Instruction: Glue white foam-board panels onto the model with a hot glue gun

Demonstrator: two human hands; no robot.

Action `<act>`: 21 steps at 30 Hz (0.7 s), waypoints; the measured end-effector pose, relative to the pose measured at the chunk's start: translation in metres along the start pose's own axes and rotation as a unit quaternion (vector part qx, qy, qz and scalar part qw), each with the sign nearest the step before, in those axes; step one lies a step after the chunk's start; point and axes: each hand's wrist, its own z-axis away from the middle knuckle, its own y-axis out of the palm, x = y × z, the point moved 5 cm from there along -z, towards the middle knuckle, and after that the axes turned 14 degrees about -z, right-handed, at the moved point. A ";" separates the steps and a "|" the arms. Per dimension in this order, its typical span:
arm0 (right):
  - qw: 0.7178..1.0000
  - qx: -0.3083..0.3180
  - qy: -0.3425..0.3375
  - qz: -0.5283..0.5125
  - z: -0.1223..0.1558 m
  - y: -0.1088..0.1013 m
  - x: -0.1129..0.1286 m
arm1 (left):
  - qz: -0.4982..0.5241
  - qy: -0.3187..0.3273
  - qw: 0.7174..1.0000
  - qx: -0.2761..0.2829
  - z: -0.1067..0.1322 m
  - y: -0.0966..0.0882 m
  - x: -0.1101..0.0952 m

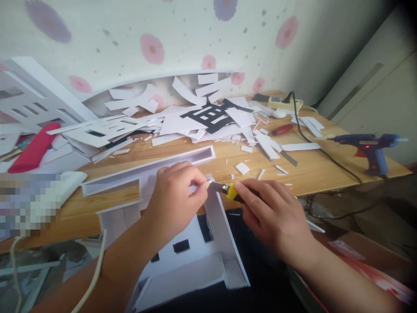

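My right hand (273,217) is closed around a yellow and black utility knife (230,190), its blade pointing left. My left hand (177,198) pinches the upper corner of a white foam-board model (195,256) that leans against the table's front edge. The blade tip meets my left fingertips at that corner. The model has box-like walls and small dark cut-out windows. Its top frame (146,171) lies on the wooden table (312,169).
Heaps of white foam-board scraps (182,117) and a black cut-out shape (211,115) cover the back of the table. A blue glue gun (371,148) stands at the right edge with its black cord (325,154). A red-handled tool (282,129), a power strip (283,103) and a red roll (32,148) lie around.
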 end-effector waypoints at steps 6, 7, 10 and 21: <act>1.000 0.019 -0.008 0.024 -0.006 -0.001 0.005 | 0.015 -0.015 1.000 0.023 0.001 0.003 0.001; 0.999 0.028 -0.010 0.028 -0.008 -0.002 0.007 | 0.011 -0.011 1.000 0.025 0.001 0.003 0.000; 0.999 0.042 -0.015 0.022 -0.016 -0.003 0.010 | -0.026 0.010 0.999 0.016 0.002 0.002 -0.005; 0.999 0.032 -0.001 -0.022 -0.008 0.000 -0.002 | -0.023 0.000 1.000 0.011 0.005 0.001 -0.003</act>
